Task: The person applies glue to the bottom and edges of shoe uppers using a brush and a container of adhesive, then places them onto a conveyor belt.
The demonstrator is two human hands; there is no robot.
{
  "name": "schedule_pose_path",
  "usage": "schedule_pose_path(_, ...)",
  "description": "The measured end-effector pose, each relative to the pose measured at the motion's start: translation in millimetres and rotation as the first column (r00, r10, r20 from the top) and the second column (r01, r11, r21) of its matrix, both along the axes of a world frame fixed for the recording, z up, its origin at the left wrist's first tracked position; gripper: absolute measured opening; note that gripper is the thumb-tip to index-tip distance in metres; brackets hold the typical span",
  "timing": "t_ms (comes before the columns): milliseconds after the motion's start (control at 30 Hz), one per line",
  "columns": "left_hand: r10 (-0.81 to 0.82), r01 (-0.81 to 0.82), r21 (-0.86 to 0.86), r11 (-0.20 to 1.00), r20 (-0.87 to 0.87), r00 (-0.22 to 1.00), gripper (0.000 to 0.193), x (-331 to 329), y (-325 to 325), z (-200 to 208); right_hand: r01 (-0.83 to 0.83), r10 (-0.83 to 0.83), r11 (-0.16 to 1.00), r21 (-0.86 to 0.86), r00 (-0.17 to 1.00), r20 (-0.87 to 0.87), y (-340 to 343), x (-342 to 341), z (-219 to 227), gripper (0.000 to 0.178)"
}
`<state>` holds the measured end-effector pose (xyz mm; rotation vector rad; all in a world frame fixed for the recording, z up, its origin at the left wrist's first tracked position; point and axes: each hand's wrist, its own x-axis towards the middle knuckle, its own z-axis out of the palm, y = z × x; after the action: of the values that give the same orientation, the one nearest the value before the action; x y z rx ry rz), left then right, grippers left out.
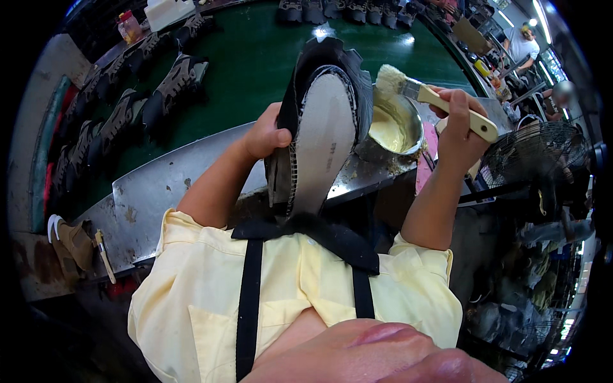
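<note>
Two hands are busy. Left hand (267, 135) fingers wrap the shoe (319, 127) at its nine o'clock edge, thumb pressed on the upper, sole up, its long axis running twelve to six. Right hand (461, 124) fingers close around the brush (434, 99) handle, bristles pointing to ten o'clock, just beside the shoe's toe and above the glue bowl (396, 127) on the metal bench (159, 191).

glossy metal bowl (408, 121); matt grey shoe sole (322, 140); glossy green belt (255, 57).
</note>
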<state>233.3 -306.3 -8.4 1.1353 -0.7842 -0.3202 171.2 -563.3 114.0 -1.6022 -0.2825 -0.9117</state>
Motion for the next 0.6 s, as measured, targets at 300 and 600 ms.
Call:
schedule_pose_path(300,-0.103,0.103,-0.022,0.994,-0.006,0.995,0.092,4.2,-6.2,-2.1,0.008,0.106,0.904,-0.427,0.964,0.244,23.8,16.4,14.8,0.010)
schedule_pose_path(600,-0.209,0.212,0.047,0.976,-0.063,0.976,0.119,13.2,-4.2,-2.9,0.028,0.187,0.824,-0.566,0.929,0.319,36.2,14.7,13.3,0.010)
